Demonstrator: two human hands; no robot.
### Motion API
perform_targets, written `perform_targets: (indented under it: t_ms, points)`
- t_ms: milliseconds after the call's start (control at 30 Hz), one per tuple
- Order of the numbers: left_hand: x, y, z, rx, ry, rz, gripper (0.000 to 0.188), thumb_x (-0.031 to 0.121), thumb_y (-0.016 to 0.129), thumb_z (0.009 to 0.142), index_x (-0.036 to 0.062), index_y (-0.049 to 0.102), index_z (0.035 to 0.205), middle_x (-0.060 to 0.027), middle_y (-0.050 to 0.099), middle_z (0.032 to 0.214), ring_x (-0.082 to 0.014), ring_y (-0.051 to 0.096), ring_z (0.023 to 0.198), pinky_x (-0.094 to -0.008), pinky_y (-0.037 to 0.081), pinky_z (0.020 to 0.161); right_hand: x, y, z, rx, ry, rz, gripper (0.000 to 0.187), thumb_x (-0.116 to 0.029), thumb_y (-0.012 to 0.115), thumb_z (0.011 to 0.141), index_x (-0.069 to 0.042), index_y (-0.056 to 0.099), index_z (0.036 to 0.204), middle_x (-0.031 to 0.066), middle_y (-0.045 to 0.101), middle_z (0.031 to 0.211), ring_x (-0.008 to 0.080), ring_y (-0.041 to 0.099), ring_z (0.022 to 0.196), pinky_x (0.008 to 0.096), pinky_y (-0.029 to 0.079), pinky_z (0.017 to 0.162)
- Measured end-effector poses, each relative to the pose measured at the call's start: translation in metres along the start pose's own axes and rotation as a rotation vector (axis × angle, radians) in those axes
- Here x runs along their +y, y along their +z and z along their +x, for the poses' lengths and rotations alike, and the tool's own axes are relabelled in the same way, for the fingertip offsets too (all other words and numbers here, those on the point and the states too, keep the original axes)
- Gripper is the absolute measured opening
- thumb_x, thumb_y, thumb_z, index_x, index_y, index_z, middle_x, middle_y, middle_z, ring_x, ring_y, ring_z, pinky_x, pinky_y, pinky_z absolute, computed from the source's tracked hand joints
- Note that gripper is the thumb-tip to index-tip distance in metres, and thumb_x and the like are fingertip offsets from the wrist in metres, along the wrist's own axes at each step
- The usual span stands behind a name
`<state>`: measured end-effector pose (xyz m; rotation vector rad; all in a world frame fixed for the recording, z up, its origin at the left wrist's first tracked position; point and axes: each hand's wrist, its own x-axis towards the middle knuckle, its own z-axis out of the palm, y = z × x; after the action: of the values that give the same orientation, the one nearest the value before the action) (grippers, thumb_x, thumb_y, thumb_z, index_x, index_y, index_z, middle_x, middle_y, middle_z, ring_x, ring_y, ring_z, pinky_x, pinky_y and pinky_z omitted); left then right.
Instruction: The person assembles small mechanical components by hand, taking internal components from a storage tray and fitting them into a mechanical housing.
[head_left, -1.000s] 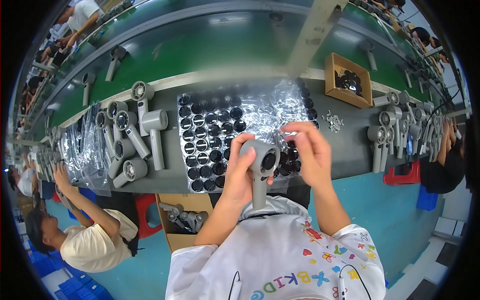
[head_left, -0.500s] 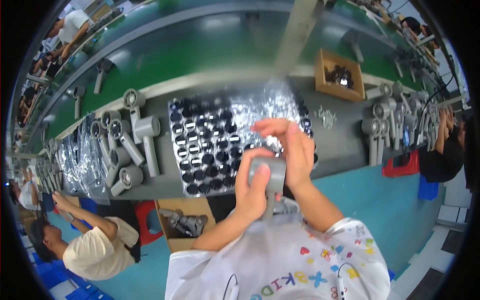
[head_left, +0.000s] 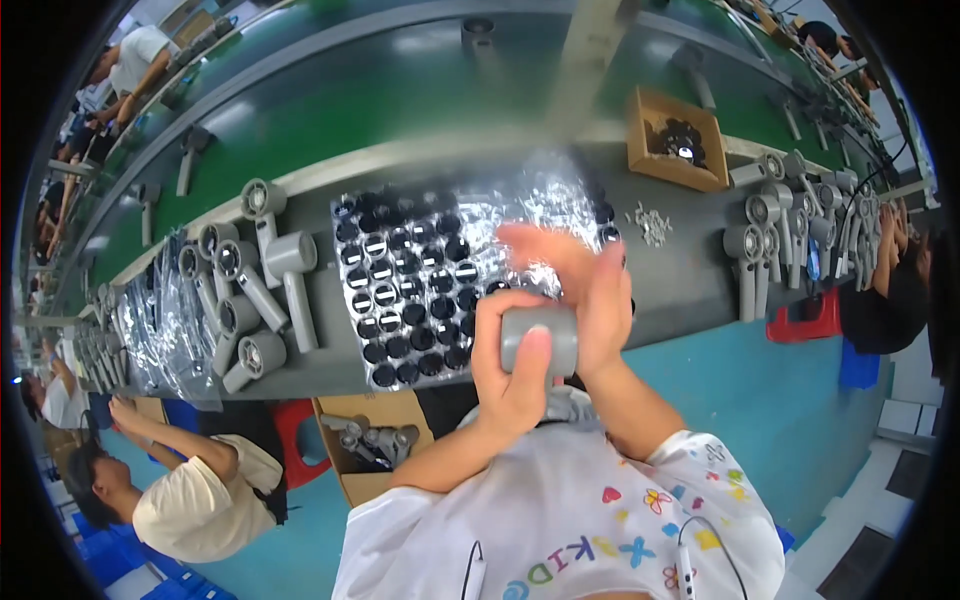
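My left hand [head_left: 508,385] is wrapped round the head of a grey handheld fan [head_left: 562,345], its thumb lying along the near side. The head is a short cylinder; its handle is mostly hidden. My right hand [head_left: 598,305] is held upright against or close beside the head's right side, its fingers stretched out to the left and blurred by motion. Just beyond both hands lies a clear plastic sheet [head_left: 480,215] bearing rows of round black caps [head_left: 424,338].
Several grey fans [head_left: 292,255] lie at the left beside clear plastic bags [head_left: 165,325]; more fans [head_left: 762,240] stand at the right. A box [head_left: 715,170] of dark parts and small white pieces [head_left: 650,225] lie right. A carton [head_left: 370,487] sits below left, near a seated co-worker [head_left: 205,490].
The fan has turned slightly in my left hand, with its head now more level and its handle less visible. My right hand's fingers have dipped a little.
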<state>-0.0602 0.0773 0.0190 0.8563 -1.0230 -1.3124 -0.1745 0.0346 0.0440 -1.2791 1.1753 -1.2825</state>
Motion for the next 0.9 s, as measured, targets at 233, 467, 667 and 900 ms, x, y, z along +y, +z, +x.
perform_targets:
  t_ms: [233, 467, 667, 900]
  points:
    - [0.001, -0.007, 0.018, -0.084, -0.189, -0.169, 0.032, 0.031, 0.055, 0.105, 0.0056, 0.049, 0.123, -0.0105, 0.064, 0.102, -0.0118, 0.061, 0.067, -0.0261, 0.05, 0.053, 0.007, 0.008, 0.01, 0.104, -0.185, 0.079, 0.085, -0.047, 0.012, 0.112, 0.013, 0.071, 0.101, 0.0279, 0.072, 0.112, 0.036, 0.07, 0.11, 0.0439, 0.055, 0.099]
    - [0.0, -0.017, 0.031, -0.126, -0.604, -0.621, 0.037, 0.043, 0.041, 0.108, 0.0091, 0.048, 0.121, -0.0129, 0.063, 0.09, -0.0207, 0.059, 0.053, -0.0336, 0.047, 0.046, -0.001, 0.012, 0.016, 0.065, 0.02, 0.196, 0.073, -0.042, 0.023, 0.113, 0.014, 0.069, 0.107, 0.0284, 0.068, 0.121, 0.0355, 0.071, 0.108, 0.0435, 0.057, 0.095]
    - [-0.001, -0.018, 0.032, -0.116, -0.688, -0.72, 0.044, 0.05, 0.039, 0.106, 0.0111, 0.053, 0.122, -0.0128, 0.066, 0.094, -0.0221, 0.058, 0.05, -0.0347, 0.045, 0.041, 0.0, 0.007, 0.02, 0.03, 0.159, 0.326, 0.067, -0.04, 0.028, 0.113, 0.014, 0.068, 0.109, 0.0271, 0.068, 0.121, 0.0339, 0.07, 0.109, 0.0431, 0.057, 0.096]
    - [-0.002, -0.028, 0.033, -0.062, -0.703, -0.753, 0.042, 0.049, 0.039, 0.107, 0.0131, 0.052, 0.123, -0.0135, 0.066, 0.094, -0.0231, 0.057, 0.05, -0.0352, 0.045, 0.043, -0.007, -0.014, 0.023, 0.068, -0.005, 0.234, 0.061, -0.039, 0.032, 0.112, 0.011, 0.068, 0.113, 0.026, 0.066, 0.127, 0.0335, 0.067, 0.116, 0.0449, 0.054, 0.099]
